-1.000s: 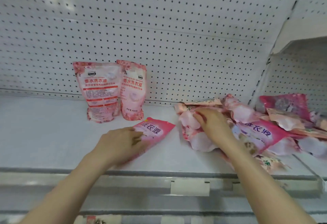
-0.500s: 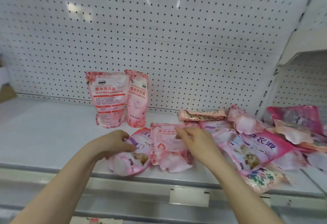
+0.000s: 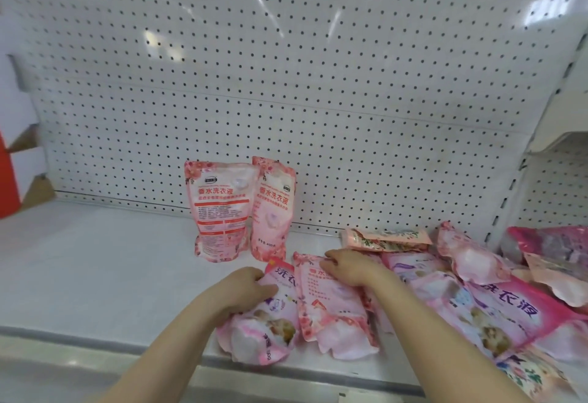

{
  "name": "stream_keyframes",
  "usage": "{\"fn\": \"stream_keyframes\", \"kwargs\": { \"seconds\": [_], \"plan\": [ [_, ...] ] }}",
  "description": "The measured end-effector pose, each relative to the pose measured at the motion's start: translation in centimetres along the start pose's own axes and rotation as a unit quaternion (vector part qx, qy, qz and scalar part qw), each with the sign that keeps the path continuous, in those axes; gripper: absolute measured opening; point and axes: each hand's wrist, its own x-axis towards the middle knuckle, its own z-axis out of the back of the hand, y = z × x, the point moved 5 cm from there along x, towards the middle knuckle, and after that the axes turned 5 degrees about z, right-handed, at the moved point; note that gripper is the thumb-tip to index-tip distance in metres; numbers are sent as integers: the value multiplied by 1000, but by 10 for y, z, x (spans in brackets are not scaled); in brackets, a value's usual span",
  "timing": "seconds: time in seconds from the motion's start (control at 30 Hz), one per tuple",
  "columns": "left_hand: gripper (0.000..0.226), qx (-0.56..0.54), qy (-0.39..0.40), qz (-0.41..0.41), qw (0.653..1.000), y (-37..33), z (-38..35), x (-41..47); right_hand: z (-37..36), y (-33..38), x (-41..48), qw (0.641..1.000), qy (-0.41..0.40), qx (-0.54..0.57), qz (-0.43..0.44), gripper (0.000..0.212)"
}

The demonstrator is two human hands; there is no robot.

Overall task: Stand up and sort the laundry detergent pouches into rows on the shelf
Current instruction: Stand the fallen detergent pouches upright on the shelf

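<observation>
The white shelf and its pegboard back fill most of the view. On the right of the shelf the heap of pouches lies flat and jumbled, a big share of the sorting not yet done. Two standing pouches lean side by side against the pegboard, touching: the start of a row.

A second ago only one pouch lay loose in front of that pair, and the right arm was reaching into the heap. Now a pale pink pouch has come out of the heap and lies just beside the purple-print pouch, both near the shelf's front edge with their tops toward the back.

Both hands are closed on a pouch. The left hand grips the upper edge of the purple-print one; the right hand curls its fingers over the top of the pale pink one. Both look ready to be tipped upright (the pale one matches the standing pair, so it probably joins that row).
</observation>
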Motion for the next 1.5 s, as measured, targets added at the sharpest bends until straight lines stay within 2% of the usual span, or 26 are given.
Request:
{"fn": "stream_keyframes", "kwargs": {
  "seconds": [0.07, 0.1, 0.2, 0.27, 0.37, 0.5, 0.57, 0.67, 0.8, 0.93, 1.03, 1.1, 1.2, 1.23, 1.27, 1.37, 1.43, 1.5],
  "plan": [
    [8, -18, 4, -7, 1000, -4, 0, 3, 2, 0, 8, 1000, -1, 7, -7, 56],
    [12, -28, 16, -7, 999, -4, 0, 5, 3, 0, 11, 1000, 1, 8, -8, 56],
    [42, -53, 39, -25, 998, -6, 0, 5, 7, -4, 11, 997, -17, 69, 3, 33],
    [58, -89, 35, -40, 995, -3, 0, 3, 18, -4, 3, 992, -59, 113, 13, 38],
    [62, -188, 38, -65, 979, 3, 0, 1, 41, 0, -19, 974, -148, 164, 50, 41],
    [69, -337, 42, -112, 934, 3, 14, -7, 85, 10, -56, 935, -248, 238, 82, 28],
    [63, -344, 30, -150, 926, 0, 23, -14, 109, 20, -70, 919, -318, 210, 101, 24],
    [48, -267, -44, -196, 942, -4, 37, -27, 135, 42, -81, 891, -426, 95, 122, 23],
    [42, -297, -134, -222, 919, 10, 57, -38, 141, 49, -76, 860, -497, 34, 109, 25],
    [46, -350, -128, -243, 896, 27, 65, -45, 120, 56, -52, 894, -436, 38, 98, 21],
    [46, -379, -114, -254, 882, 36, 67, -49, 112, 59, -43, 904, -420, 35, 68, 22],
    [45, -391, -113, -257, 877, 41, 68, -50, 115, 64, -48, 889, -454, -27, 54, 26],
    [45, -419, -104, -261, 864, 46, 68, -51, 117, 93, -70, 831, -529, -24, 170, 27],
    [46, -430, -98, -261, 859, 47, 67, -51, 114, 105, -75, 832, -512, 1, 214, 25],
    [46, -441, -90, -262, 854, 48, 66, -51, 106, 117, -76, 850, -467, 26, 242, 26],
    [48, -467, -60, -274, 838, 51, 64, -50, 76, 140, -65, 921, -282, 110, 246, 30],
    [49, -469, -63, -280, 836, 54, 64, -50, 66, 144, -59, 924, -221, 208, 232, 21],
    [48, -453, -88, -284, 841, 56, 68, -51, 69, 143, -57, 911, -228, 273, 209, 11]
  ]
}}
